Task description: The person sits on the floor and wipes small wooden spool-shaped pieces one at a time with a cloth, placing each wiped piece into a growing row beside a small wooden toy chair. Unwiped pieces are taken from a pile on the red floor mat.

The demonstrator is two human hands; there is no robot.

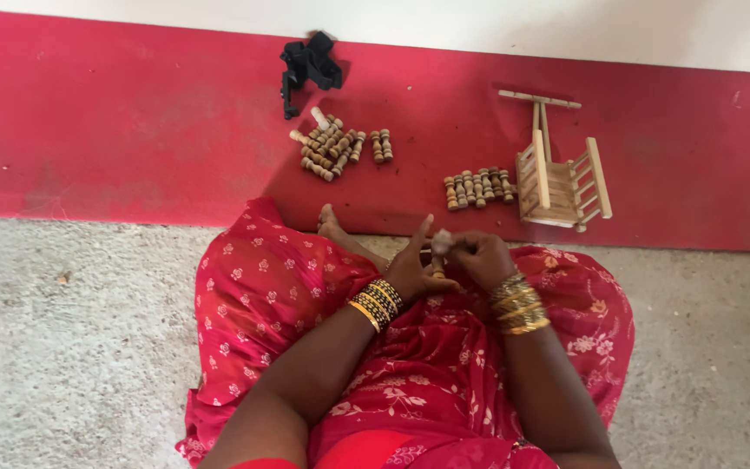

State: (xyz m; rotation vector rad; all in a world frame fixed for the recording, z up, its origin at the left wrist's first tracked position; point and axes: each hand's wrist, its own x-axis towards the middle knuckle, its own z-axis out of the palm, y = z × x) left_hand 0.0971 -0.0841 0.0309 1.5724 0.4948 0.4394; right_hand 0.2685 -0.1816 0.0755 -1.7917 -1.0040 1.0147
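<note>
Over the lap in red floral cloth (pixel 444 365), the left hand (pixel 414 274) pinches a small wooden peg (pixel 437 265), fingers closed on it. The right hand (pixel 482 258) presses a pale wad (pixel 442 241) against the peg's top, fingers curled shut around it. More pegs (pixel 330 146) and a wooden toy frame (pixel 560 178) lie on the red carpet (pixel 115 122).

Red floral-printed garment (pixel 427 365) draped over the lap at lower centre, bare forearms, stacked gold and dark bangles (pixel 377 304) on left wrist, gold bangles (pixel 518 304) on right, perhaps metal

Both hands (pixel 449 260) pinch small wooden peg (pixel 438 265); peg piles (pixel 332 146), toy cart (pixel 557 178) beyond.
</note>
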